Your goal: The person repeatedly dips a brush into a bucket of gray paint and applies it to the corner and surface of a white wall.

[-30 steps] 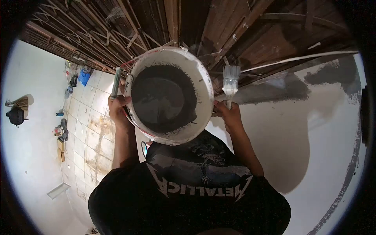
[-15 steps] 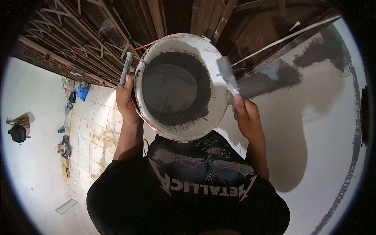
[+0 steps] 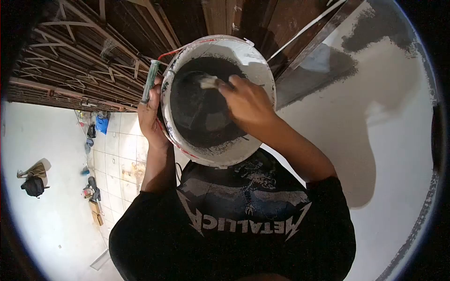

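A white bucket (image 3: pixel 260 70) of dark grey paint (image 3: pixel 199 110) is held up in front of my chest. My left hand (image 3: pixel 149 114) is closed at its left side, with the thumb against the green grip (image 3: pixel 151 79) of the red wire handle. Inside the bucket's mouth, my right hand (image 3: pixel 248 100) is closed round a paintbrush (image 3: pixel 209 83). Only a pale part of the brush shows clearly; its far end is blurred over the paint. Paint smears line the bucket's inner wall.
Brown folding metal gates (image 3: pixel 93 56) stand ahead and left. On the right, a pale wall (image 3: pixel 323 131) carries dark grey painted patches (image 3: pixel 375 30). Tiled floor (image 3: pixel 124 154) lies at left, with a blue bag (image 3: pixel 101 122) and other items along the wall. A black backpack (image 3: pixel 33 186) hangs there.
My right hand has moved left with the paintbrush, from beside the bucket's right rim to over the paint inside. My left hand keeps its hold on the bucket.
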The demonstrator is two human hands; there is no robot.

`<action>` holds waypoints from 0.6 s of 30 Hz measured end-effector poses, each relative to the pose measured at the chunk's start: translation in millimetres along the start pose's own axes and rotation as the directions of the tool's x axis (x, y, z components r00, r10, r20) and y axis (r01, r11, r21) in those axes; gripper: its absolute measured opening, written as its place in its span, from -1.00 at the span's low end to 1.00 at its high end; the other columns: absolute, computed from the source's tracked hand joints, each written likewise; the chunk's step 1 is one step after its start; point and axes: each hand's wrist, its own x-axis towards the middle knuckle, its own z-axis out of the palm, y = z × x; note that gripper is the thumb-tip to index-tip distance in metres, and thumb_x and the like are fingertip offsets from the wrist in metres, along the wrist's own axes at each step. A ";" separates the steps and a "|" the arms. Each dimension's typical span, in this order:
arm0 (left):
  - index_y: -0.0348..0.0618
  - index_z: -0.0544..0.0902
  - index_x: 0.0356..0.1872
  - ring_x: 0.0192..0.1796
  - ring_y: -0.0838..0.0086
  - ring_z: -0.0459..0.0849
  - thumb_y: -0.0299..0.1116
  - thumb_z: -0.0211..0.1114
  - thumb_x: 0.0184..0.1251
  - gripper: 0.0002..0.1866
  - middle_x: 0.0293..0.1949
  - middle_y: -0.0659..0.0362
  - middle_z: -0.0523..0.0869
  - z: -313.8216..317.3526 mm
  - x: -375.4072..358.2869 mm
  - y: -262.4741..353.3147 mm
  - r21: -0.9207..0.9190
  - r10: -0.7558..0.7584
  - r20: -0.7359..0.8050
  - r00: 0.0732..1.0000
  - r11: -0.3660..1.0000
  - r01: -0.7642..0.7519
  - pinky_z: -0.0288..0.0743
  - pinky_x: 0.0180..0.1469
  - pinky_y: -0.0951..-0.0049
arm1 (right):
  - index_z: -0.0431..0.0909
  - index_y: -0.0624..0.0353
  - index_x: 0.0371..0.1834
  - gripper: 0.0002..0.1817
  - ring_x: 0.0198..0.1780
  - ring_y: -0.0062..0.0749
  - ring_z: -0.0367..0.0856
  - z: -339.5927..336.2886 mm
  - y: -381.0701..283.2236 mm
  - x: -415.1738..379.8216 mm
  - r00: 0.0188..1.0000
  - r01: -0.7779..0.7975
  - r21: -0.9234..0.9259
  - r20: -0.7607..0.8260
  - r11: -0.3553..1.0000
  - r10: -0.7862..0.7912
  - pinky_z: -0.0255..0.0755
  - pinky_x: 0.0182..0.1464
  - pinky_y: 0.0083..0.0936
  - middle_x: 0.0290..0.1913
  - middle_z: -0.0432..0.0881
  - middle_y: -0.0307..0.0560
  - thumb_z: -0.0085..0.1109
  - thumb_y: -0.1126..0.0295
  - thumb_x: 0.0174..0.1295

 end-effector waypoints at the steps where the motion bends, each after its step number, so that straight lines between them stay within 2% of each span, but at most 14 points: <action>1: -0.38 0.51 0.03 -0.04 0.47 0.51 -0.16 0.09 0.43 -0.58 -0.12 0.13 0.60 2.3 0.1 -0.2 -0.007 -0.005 -0.007 1.000 1.000 0.005 0.28 0.14 0.46 | 0.63 0.30 -0.12 -0.68 -0.15 0.00 0.62 7.2 -0.7 4.5 0.999 0.040 -0.055 -0.001 0.998 -0.040 0.55 -0.15 -0.26 -0.17 0.59 0.21 0.14 0.52 0.00; 3: -0.39 0.50 0.04 -0.04 0.46 0.51 -0.16 0.09 0.43 -0.57 -0.12 0.13 0.60 4.1 1.2 2.3 0.001 -0.026 0.008 1.000 1.000 0.026 0.29 0.14 0.46 | 0.62 0.31 -0.12 -0.64 -0.19 -0.05 0.62 28.9 -0.5 8.3 0.993 0.119 -0.164 0.010 0.979 -0.119 0.57 -0.20 -0.29 -0.17 0.55 0.19 0.16 0.51 -0.07; 6: -0.41 0.50 0.06 -0.03 0.46 0.52 -0.16 0.08 0.44 -0.56 -0.11 0.11 0.61 6.2 0.1 3.2 -0.021 -0.048 0.030 0.998 0.999 0.049 0.30 0.15 0.46 | 0.60 0.37 -0.31 -0.76 -0.31 -0.13 0.62 45.3 -3.8 -1.8 0.932 0.269 -0.269 -0.170 0.925 -0.320 0.57 -0.39 -0.37 -0.39 0.50 0.06 0.17 0.50 -0.09; 9: -0.42 0.49 0.07 0.01 0.44 0.53 -0.17 0.07 0.45 -0.55 -0.07 0.07 0.62 9.8 1.2 1.6 -0.034 -0.041 0.018 0.999 0.999 0.041 0.31 0.17 0.44 | 0.61 0.36 -0.42 -0.80 -0.31 -0.17 0.62 43.0 -6.1 -5.4 0.944 0.194 -0.182 -0.233 0.964 -0.235 0.56 -0.40 -0.39 -0.39 0.52 0.06 0.19 0.47 -0.14; 12: -0.43 0.49 0.08 0.05 0.41 0.54 -0.18 0.07 0.45 -0.55 -0.02 0.03 0.62 11.0 3.5 0.2 -0.033 -0.047 0.046 0.998 0.998 0.049 0.30 0.19 0.43 | 0.60 0.37 -0.40 -0.79 -0.33 -0.17 0.62 31.9 -6.3 -2.3 0.939 0.195 -0.149 -0.256 0.969 -0.229 0.57 -0.40 -0.39 -0.41 0.52 0.06 0.18 0.49 -0.14; 15: -0.42 0.49 0.10 0.08 0.37 0.55 -0.17 0.02 0.47 -0.55 0.04 0.01 0.61 5.5 4.9 -0.9 0.008 -0.071 0.108 0.992 0.997 0.071 0.30 0.22 0.37 | 0.60 0.35 -0.36 -0.78 -0.31 -0.13 0.63 41.6 -5.0 -0.9 0.961 0.172 -0.196 -0.181 0.965 -0.208 0.57 -0.40 -0.36 -0.40 0.54 0.08 0.18 0.49 -0.11; 17: -0.40 0.48 0.14 0.11 0.33 0.55 -0.15 -0.03 0.49 -0.53 0.07 0.00 0.59 4.5 4.9 -1.0 0.086 -0.071 0.114 0.991 0.994 0.061 0.31 0.24 0.31 | 0.60 0.34 -0.33 -0.79 -0.31 -0.15 0.65 37.5 -4.3 -5.5 0.971 0.118 -0.099 -0.199 0.988 -0.136 0.58 -0.36 -0.33 -0.36 0.58 0.11 0.17 0.51 -0.08; 18: -0.40 0.49 0.12 0.08 0.34 0.56 -0.23 0.03 0.39 -0.56 0.03 0.00 0.61 4.1 5.9 -0.5 0.071 -0.072 0.125 0.989 0.995 0.063 0.32 0.22 0.35 | 0.60 0.33 -0.32 -0.80 -0.31 -0.16 0.66 34.4 -2.9 -8.5 0.974 0.092 -0.050 -0.203 0.995 -0.100 0.58 -0.34 -0.31 -0.34 0.59 0.12 0.16 0.52 -0.06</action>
